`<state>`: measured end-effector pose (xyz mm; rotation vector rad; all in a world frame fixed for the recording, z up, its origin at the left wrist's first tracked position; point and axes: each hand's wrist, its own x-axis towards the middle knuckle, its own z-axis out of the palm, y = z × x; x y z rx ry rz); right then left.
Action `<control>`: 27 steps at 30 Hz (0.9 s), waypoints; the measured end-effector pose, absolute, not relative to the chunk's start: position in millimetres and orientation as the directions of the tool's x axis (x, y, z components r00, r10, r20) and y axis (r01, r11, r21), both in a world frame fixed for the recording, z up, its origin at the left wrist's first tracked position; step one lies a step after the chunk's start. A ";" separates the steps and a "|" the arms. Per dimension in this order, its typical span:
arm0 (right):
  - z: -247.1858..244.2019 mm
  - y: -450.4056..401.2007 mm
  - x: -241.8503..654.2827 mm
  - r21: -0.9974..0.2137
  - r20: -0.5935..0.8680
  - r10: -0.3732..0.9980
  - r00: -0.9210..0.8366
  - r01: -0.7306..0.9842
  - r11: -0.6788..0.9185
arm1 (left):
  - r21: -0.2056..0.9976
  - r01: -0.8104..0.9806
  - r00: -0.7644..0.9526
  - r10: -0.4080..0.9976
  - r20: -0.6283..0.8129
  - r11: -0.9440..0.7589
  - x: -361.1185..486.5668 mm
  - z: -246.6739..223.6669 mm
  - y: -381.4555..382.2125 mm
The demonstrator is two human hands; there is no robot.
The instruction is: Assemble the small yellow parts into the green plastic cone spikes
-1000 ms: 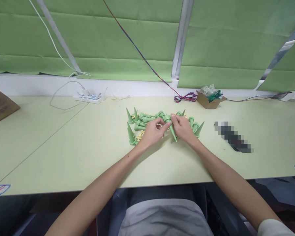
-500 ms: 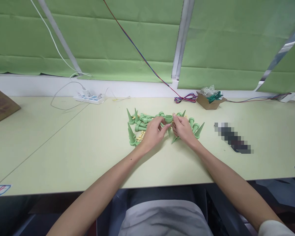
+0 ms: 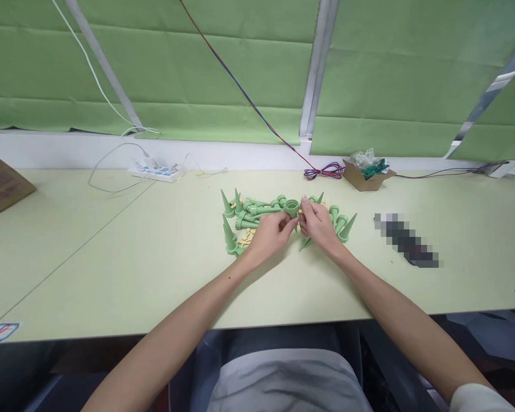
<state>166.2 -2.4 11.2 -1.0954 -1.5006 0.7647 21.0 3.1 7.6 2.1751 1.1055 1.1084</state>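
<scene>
My left hand [image 3: 269, 232] is closed around a green plastic watering spike [image 3: 291, 206], its round, open cup facing up and tilted toward me. The spike's lower part is mostly hidden by my fingers. Close against the cup's right side, my right hand [image 3: 318, 224] pinches a small yellow valve piece [image 3: 301, 212]; most of it is covered by my thumb and fingers. Around both hands lie several more green spikes [image 3: 229, 236], some standing point up and others on their sides. Small yellow pieces [image 3: 246, 237] are scattered among them to the left.
A small cardboard box [image 3: 366, 182] with clear and green plastic stands at the back, beside a coiled red and blue cable [image 3: 325, 171]. A white power strip [image 3: 156, 173] lies back left. To the right is a blurred-out dark object [image 3: 407, 240]; a brown object [image 3: 4, 184] sits far left.
The held spike's cup has tipped further toward me and shifted slightly left. A bit of the yellow valve piece now shows at my right fingertips. Both arms stay nearly in place.
</scene>
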 end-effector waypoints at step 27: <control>8.5 -2.4 167.8 -0.824 0.486 0.874 -0.002 0.331 0.460 | 0.931 -0.148 0.523 0.825 -0.213 0.334 18.6 16.3 6.3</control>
